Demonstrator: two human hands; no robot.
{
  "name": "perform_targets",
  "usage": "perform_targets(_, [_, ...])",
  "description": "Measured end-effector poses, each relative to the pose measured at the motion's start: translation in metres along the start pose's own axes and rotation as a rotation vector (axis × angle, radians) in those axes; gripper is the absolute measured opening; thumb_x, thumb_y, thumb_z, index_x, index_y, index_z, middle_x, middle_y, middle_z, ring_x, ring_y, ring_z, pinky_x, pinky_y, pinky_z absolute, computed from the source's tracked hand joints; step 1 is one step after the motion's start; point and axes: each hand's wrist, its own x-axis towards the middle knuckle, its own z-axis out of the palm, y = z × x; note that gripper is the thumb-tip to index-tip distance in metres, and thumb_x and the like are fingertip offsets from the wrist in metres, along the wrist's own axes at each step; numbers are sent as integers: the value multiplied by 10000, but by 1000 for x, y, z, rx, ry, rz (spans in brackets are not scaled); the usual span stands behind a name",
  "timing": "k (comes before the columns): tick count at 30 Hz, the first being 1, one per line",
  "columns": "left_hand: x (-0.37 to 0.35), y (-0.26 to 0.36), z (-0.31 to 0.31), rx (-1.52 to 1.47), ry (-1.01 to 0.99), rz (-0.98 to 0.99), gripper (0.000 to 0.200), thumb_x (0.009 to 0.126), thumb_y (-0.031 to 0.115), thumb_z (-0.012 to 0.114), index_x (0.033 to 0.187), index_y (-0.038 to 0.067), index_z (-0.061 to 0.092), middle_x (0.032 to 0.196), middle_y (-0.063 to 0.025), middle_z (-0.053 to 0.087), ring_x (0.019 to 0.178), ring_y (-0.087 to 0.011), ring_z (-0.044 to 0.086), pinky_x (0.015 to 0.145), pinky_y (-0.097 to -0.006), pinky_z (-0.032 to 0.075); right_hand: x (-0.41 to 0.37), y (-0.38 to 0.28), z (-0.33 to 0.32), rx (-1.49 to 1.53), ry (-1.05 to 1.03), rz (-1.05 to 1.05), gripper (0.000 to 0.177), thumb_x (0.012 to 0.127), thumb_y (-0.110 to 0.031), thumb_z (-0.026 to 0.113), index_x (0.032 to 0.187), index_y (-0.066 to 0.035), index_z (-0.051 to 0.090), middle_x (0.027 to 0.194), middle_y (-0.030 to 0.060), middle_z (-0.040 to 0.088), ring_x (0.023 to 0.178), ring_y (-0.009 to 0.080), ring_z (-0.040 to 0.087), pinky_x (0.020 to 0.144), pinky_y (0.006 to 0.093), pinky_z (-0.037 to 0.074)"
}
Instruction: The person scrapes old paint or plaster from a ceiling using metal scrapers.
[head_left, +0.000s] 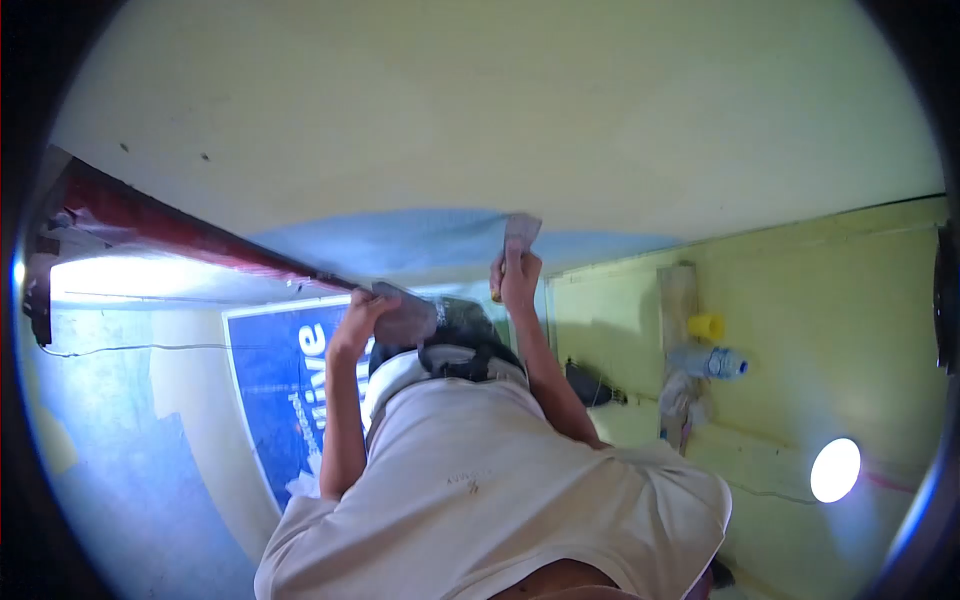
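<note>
My right hand is closed around the handle of a putty knife. Its blade lies at or very near the wall, where the pale cream surface meets a blue band. In front of my waist, my left hand grips a flat greyish blade by one edge, seemingly a wide scraper; whether it has a handle is hidden. The two tools are apart, the putty knife farther forward and to the right.
On the left runs a dark red beam or frame. A blue sign with white lettering lies below it. To the right, a plastic bottle and a yellow cup are beside a plank. A bright round light shows at lower right.
</note>
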Motion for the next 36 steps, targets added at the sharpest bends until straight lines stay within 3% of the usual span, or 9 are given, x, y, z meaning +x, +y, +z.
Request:
perform_targets(5, [17, -29, 2, -23, 41, -156, 259, 801, 99, 650, 1041, 1, 643, 952, -63, 663, 887, -185, 618, 830, -318, 469, 1, 22, -26, -106, -147, -67, 521, 1010, -433, 423, 680, -37, 499, 491, 30, 468, 425, 105, 484, 460, 272, 468])
perform_targets(7, [16, -5, 12, 51, 18, -5, 243, 797, 103, 648, 1014, -5, 651, 944, -65, 661, 890, -178, 615, 822, -311, 471, 4, 14, -22, -67, -184, -92, 502, 1019, -397, 406, 691, -28, 498, 490, 17, 446, 433, 106, 483, 496, 286, 511])
perform_targets(10, [18, -12, 12, 5, 30, -123, 235, 799, 124, 650, 991, -12, 655, 938, -64, 659, 903, -169, 611, 808, -307, 475, 9, 20, -32, -101, -276, -68, 464, 1023, -358, 408, 717, -22, 500, 502, 17, 443, 431, 107, 474, 477, 291, 502])
perform_targets(12, [11, 6, 31, -23, 161, -120, 220, 815, 149, 659, 950, -25, 664, 897, -79, 667, 807, -172, 627, 759, -302, 482, 6, 19, -35, -74, -261, -39, 447, 1022, -359, 414, 732, -28, 496, 524, 29, 459, 430, 108, 472, 453, 290, 488])
perform_targets(20, [27, -23, 19, 21, 57, -64, 207, 821, 166, 671, 924, -13, 675, 844, -60, 671, 752, -146, 601, 688, -282, 464, 10, 4, -26, 86, -296, 16, 457, 1014, -399, 439, 736, -38, 479, 523, 25, 448, 391, 107, 448, 387, 276, 434])
perform_targets(24, [25, -27, 21, -6, 139, -127, 223, 821, 172, 668, 927, -24, 678, 846, -58, 673, 753, -144, 604, 713, -286, 466, 3, 5, -28, 113, -285, 66, 455, 1011, -404, 446, 743, -38, 476, 496, 20, 434, 381, 106, 443, 374, 262, 407])
perform_targets(26, [25, -29, 20, -28, 49, -29, 214, 821, 154, 664, 930, -30, 681, 867, -70, 682, 765, -150, 615, 727, -284, 472, 6, 2, -29, 78, -293, 84, 452, 1011, -402, 448, 745, -38, 477, 485, 20, 431, 372, 106, 436, 367, 258, 395])
perform_targets(28, [28, -34, 15, -38, 19, -139, 300, 818, 134, 647, 1079, -13, 630, 1006, -94, 661, 898, -185, 623, 823, -312, 479, 10, -1, -23, 112, -310, 59, 457, 1011, -402, 448, 737, -37, 480, 480, 26, 440, 361, 108, 429, 356, 259, 377])
perform_targets(36, [26, -17, 35, 54, 17, -83, 232, 814, 146, 662, 997, 3, 644, 908, -72, 664, 811, -173, 621, 748, -317, 486, 10, -7, -12, 98, -294, 43, 509, 1018, -396, 427, 653, -45, 482, 469, 10, 438, 370, 91, 433, 359, 252, 351])
